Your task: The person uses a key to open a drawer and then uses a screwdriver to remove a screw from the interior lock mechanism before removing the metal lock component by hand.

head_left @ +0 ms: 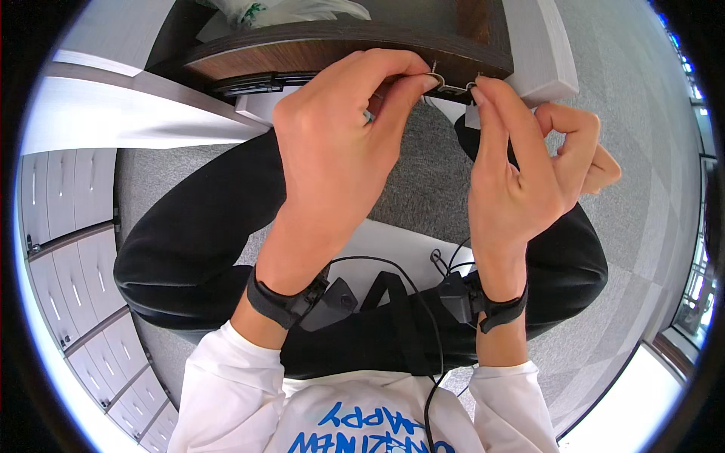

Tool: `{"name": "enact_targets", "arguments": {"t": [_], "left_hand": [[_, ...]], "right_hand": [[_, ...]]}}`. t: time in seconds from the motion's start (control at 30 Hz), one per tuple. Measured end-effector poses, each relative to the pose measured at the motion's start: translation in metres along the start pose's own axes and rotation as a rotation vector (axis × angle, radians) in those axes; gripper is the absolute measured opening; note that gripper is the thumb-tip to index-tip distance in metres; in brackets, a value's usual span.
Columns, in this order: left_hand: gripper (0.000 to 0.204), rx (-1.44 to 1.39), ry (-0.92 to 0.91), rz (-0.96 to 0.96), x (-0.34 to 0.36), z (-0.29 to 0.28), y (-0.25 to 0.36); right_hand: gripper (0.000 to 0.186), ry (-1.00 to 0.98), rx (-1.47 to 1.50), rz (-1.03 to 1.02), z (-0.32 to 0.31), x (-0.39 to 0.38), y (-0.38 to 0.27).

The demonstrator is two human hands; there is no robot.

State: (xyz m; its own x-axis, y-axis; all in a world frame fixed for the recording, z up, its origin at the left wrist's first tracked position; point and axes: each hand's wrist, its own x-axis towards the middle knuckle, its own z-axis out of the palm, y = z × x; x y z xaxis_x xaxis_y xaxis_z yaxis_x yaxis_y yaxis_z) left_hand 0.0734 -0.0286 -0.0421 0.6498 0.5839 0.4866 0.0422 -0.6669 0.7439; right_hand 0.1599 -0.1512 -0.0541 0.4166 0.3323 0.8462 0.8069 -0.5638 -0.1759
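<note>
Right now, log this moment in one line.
left hand: pinching bent metal piece | right hand: pinched at its right end | dark drawer: plastic bag inside

Bent metal piece (451,90): brassy, with silvery glints
Drawer (302,59): brown wood grain outside, rim darker brown
Slide rail (260,82): black
Plastic bag (302,10): translucent white, green print
Sweatshirt (234,385): white, blue lettering
Trousers (189,234): plain black
Wrist straps (268,302): black
Cable (432,325): black
Carpet (423,174): flecked grey, in paler and darker blocks at right
Cabinet fronts (83,257): pale grey, silvery handles (75,289)
</note>
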Motion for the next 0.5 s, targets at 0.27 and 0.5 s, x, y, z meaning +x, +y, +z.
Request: {"name": "enact_targets", "arguments": {"t": [0.27,0.5], "left_hand": [[0.013,0.051,0.03,0.099,0.0014,0.0009,-0.0044],[0.013,0.191,0.052,0.207,0.002,0.0008,-0.0082]], "right_hand": [[0.016,0.019,-0.023,0.006,0.0011,0.0012,-0.0005],[0.015,0.031,-0.025,-0.003,0.0032,0.0001,0.0032]]}}
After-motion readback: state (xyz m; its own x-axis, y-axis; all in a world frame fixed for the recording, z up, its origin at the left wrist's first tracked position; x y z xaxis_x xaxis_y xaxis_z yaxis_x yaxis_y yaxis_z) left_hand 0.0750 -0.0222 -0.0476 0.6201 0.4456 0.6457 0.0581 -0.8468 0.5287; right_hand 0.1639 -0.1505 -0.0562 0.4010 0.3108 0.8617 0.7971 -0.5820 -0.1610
